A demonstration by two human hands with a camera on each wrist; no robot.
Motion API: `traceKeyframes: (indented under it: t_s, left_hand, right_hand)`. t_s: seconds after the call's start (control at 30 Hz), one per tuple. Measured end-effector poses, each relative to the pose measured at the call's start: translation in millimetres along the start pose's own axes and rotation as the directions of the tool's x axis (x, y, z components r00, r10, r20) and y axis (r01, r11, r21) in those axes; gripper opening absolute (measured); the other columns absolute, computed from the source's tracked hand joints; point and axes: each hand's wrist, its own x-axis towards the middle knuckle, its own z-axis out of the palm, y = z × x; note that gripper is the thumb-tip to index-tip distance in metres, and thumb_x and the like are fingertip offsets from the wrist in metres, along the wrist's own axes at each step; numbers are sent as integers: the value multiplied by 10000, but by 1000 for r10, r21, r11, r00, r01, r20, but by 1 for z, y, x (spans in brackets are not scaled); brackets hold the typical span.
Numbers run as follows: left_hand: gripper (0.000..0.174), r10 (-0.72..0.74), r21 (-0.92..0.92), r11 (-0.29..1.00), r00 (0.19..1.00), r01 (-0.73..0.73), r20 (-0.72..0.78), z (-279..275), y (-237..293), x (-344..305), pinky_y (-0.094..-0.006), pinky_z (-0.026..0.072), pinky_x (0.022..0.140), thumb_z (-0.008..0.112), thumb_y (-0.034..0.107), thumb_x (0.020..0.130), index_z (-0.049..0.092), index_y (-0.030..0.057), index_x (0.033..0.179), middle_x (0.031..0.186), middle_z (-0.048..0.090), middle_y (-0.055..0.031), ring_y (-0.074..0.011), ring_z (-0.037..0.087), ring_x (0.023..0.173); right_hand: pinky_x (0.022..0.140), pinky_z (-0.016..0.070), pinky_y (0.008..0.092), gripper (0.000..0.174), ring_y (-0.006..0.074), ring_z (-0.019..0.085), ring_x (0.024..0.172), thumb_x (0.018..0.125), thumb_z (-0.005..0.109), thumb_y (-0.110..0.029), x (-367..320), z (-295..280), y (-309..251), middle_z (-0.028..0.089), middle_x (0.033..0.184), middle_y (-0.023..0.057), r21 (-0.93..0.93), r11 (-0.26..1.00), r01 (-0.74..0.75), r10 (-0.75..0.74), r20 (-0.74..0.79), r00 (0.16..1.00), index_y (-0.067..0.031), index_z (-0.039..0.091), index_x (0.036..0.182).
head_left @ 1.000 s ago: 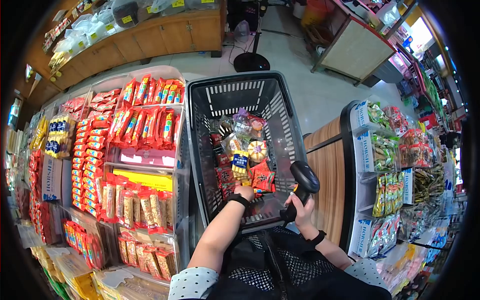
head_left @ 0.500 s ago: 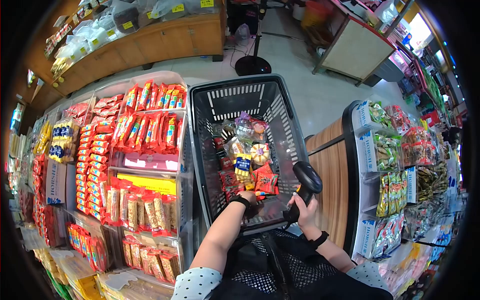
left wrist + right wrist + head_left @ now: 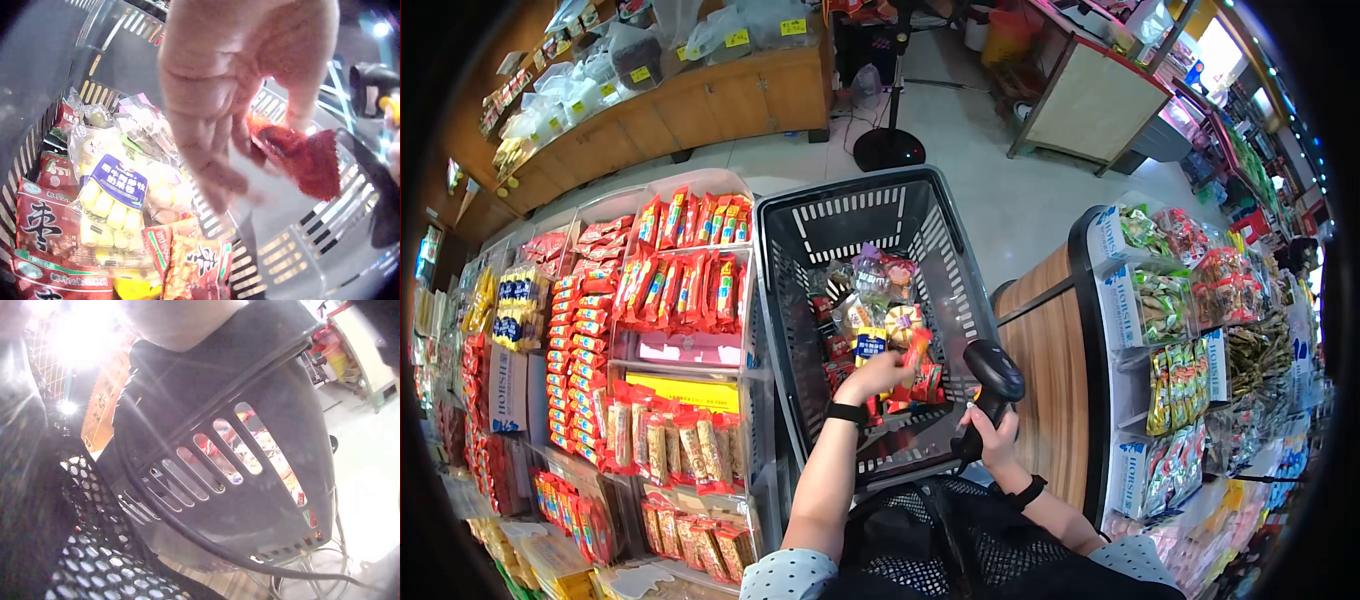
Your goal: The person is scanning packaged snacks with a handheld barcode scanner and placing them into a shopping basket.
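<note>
My left hand [image 3: 875, 378] is raised over the dark grey shopping basket [image 3: 785, 400] in the head view, pinching a small red snack packet [image 3: 917, 346]. The left wrist view shows the packet [image 3: 303, 156] between thumb and fingers, above the basket's contents. Below it lie a blue-labelled bag of pale yellow sticks [image 3: 112, 194], red jujube packets [image 3: 47, 222] and several other bagged snacks. My right hand [image 3: 992, 437] grips the handle of a black barcode scanner [image 3: 994, 370] beside the basket's near right corner. The right wrist view shows mainly the slotted basket wall [image 3: 187, 519].
Left of the basket stands a tiered display rack [image 3: 755, 330] with red packets and wrapped bars. A wood-sided shelf [image 3: 1050, 360] of bagged snacks stands at the right. Beyond the basket are a round black stand base [image 3: 888, 150] and a wooden cabinet [image 3: 730, 105].
My left hand has come up from the basket's near end with the red packet in its fingers. My right hand still holds the scanner. The head view has shifted slightly.
</note>
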Motion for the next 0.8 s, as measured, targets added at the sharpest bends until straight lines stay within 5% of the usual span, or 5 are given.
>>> traceKeyframes:
  t_s: [0.13, 0.3, 0.53, 0.73, 0.8]
  left_hand:
    - [216, 42, -594, 761, 933, -261, -357, -8, 22, 1, -223, 440, 673, 548, 197, 882, 496, 28, 1006, 812, 546, 3, -62, 522, 738]
    - [442, 167, -791, 455, 911, -410, -376, -2, 41, -11, -257, 454, 833, 588, 60, 831, 416, 29, 1237, 1087, 584, -51, -111, 577, 944]
    - [281, 154, -865, 392, 949, -314, -274, 24, 49, -14, -317, 394, 943, 649, -3, 751, 532, 42, 1003, 1140, 547, -137, -199, 500, 1092]
    - [221, 188, -654, 622, 893, -430, -409, 26, 50, -12, -259, 461, 804, 666, 64, 769, 548, 18, 951, 947, 617, -66, -118, 583, 876]
    - [167, -18, -767, 556, 918, -321, -397, 31, 39, 4, -254, 469, 721, 635, 113, 812, 560, 15, 926, 904, 616, -54, -103, 582, 766]
  right_hand:
    - [583, 470, 264, 224, 115, 579, 619, 805, 558, -46, 2, -1, -3, 588, 733, 70, -18, 1000, 17, -17, 27, 999, 57, 543, 1003]
    - [583, 471, 262, 248, 121, 582, 617, 808, 563, -59, 1, -2, 1, 601, 707, 71, -14, 1000, -8, 9, 53, 999, 51, 535, 1028]
    - [567, 458, 271, 126, 131, 589, 589, 787, 597, -103, -1, -4, 5, 608, 634, 59, -191, 978, 79, -53, 136, 989, 14, 599, 833]
    - [545, 454, 271, 130, 132, 594, 577, 789, 596, -107, -3, 3, -3, 607, 614, 64, -217, 974, 60, -32, 133, 991, 23, 594, 784]
    - [541, 453, 268, 132, 129, 593, 572, 790, 595, -106, 0, 4, -8, 608, 614, 65, -215, 975, 46, -15, 141, 990, 25, 593, 785]
